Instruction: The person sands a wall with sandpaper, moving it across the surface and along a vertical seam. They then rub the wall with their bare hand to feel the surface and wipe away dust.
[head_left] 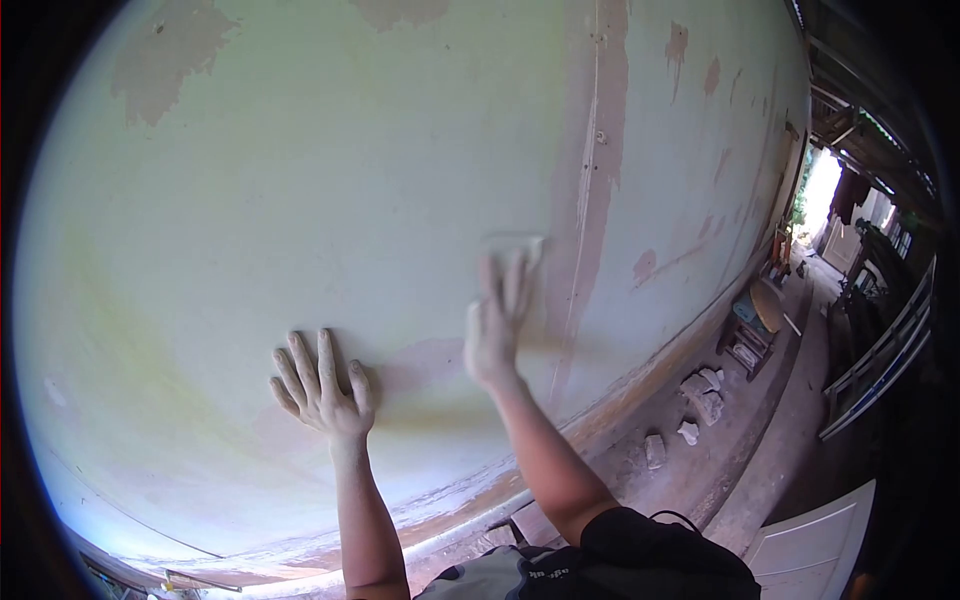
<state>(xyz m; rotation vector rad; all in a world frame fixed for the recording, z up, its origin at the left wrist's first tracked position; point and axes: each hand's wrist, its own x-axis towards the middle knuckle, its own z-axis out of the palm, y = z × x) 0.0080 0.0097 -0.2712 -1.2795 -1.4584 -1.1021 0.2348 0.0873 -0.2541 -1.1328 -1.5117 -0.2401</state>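
Note:
A pale green wall [430, 170] with pinkish bare patches fills most of the view. My left hand [325, 390] lies flat against it at the lower middle, fingers spread, dusty and holding nothing. To its right and higher up, my right hand [497, 325] is blurred by motion. Its fingers press a thin, pale flat pad [515, 241] to the wall, just left of a vertical pinkish seam [597, 170] with a whitish line. What the pad is made of cannot be made out.
Broken pale chunks [703, 397] lie on the floor along the wall's foot. Beyond them stands a small wooden stool [748, 345] with things on it. A metal frame [880, 350] leans at the right, above a white panel [815, 540] at the lower right.

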